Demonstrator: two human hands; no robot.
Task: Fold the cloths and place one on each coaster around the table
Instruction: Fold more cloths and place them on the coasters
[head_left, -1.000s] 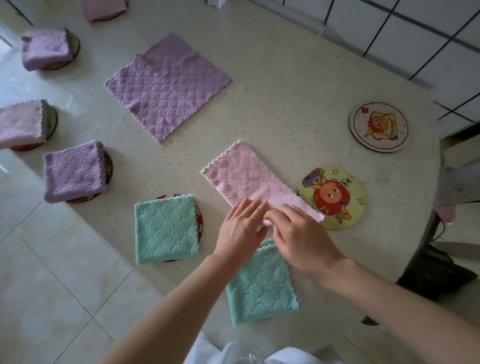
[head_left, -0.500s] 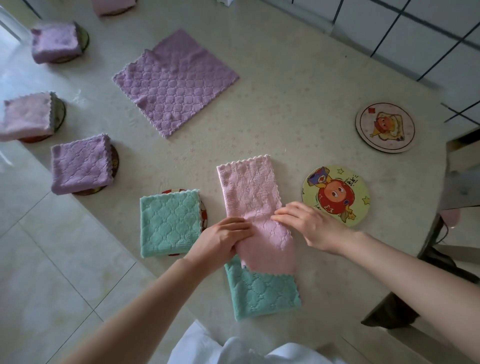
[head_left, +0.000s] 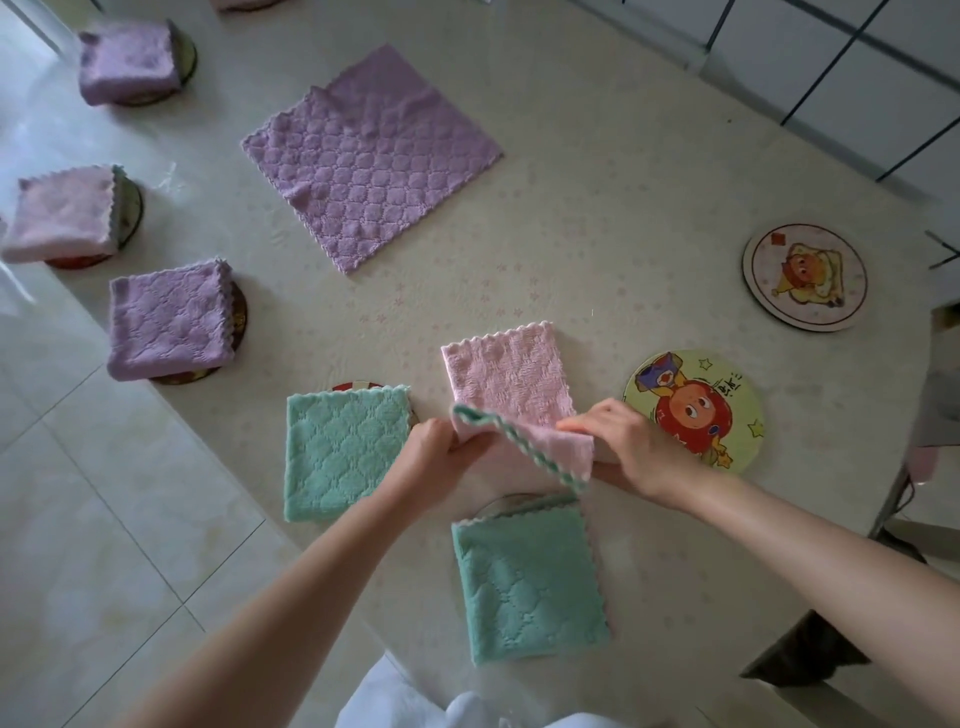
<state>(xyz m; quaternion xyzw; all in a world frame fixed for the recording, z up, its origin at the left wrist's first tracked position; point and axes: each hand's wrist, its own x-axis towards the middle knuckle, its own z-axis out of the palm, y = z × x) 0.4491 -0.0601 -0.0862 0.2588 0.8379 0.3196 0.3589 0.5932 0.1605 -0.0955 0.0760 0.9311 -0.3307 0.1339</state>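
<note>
A pink cloth (head_left: 506, 376) folded into a strip lies on the table in front of me. My left hand (head_left: 434, 449) and my right hand (head_left: 621, 447) both grip its near end, lifted and turning over toward the far end, showing a green-trimmed edge. A bare yellow cartoon coaster (head_left: 693, 410) sits just right of my right hand. Another bare coaster (head_left: 805, 278) lies farther right. A purple cloth (head_left: 371, 156) is spread flat at the table's middle.
Folded cloths rest on coasters along the left edge: green (head_left: 345, 449), purple (head_left: 169, 319), pink (head_left: 65, 213), purple (head_left: 130, 62). Another folded green cloth (head_left: 527, 577) lies near me on a coaster. White tiled wall (head_left: 841, 78) at the back right.
The pink cloth was turned from a slant to lie lengthwise away from me. Both hands then took its near end off the green cloth and lifted it.
</note>
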